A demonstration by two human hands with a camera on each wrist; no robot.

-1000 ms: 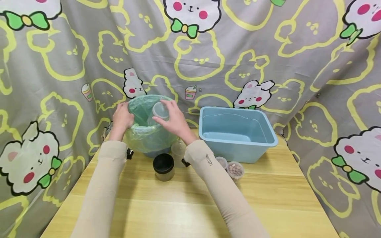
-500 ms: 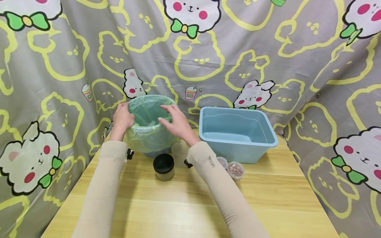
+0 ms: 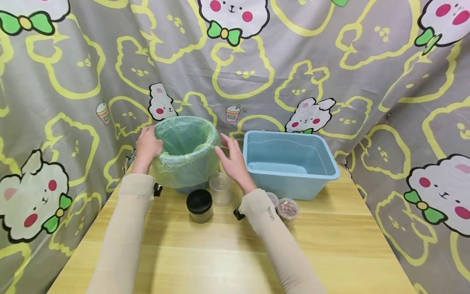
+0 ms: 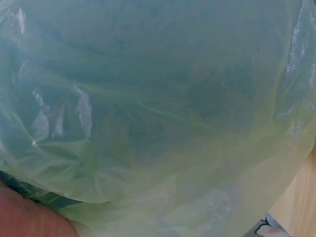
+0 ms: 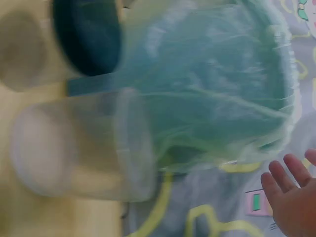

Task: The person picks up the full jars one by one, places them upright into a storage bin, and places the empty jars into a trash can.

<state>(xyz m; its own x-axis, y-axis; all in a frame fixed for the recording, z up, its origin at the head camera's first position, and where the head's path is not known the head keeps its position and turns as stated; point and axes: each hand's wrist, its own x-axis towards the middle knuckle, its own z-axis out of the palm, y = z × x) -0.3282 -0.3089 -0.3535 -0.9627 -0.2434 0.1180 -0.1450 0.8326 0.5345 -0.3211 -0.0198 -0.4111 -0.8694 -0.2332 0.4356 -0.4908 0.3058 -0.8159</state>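
Note:
A blue trash bin lined with a thin translucent green bag (image 3: 187, 167) stands at the back left of the table in the head view. My left hand (image 3: 148, 143) grips its left rim through the bag; in the left wrist view, the bag (image 4: 163, 118) fills most of the picture. Just right of the bin, my right hand (image 3: 235, 161) is held with fingers spread and nothing in it. Below that hand stands a clear open plastic jar (image 3: 221, 190), also large in the right wrist view. A black-topped jar (image 3: 200, 206) stands beside it, in front of the bin.
A light blue rectangular tub (image 3: 293, 188) stands right of my right hand. By its front are a small tub of pinkish-brown nuts or beans (image 3: 288, 209) and another clear container (image 3: 272, 198), partly behind my sleeve. A patterned curtain (image 3: 242, 61) hangs behind the table.
My right hand let go of a clear round plastic container inside the bin's mouth, then moved out over the rim to the right. The left hand keeps its grip on the bin.

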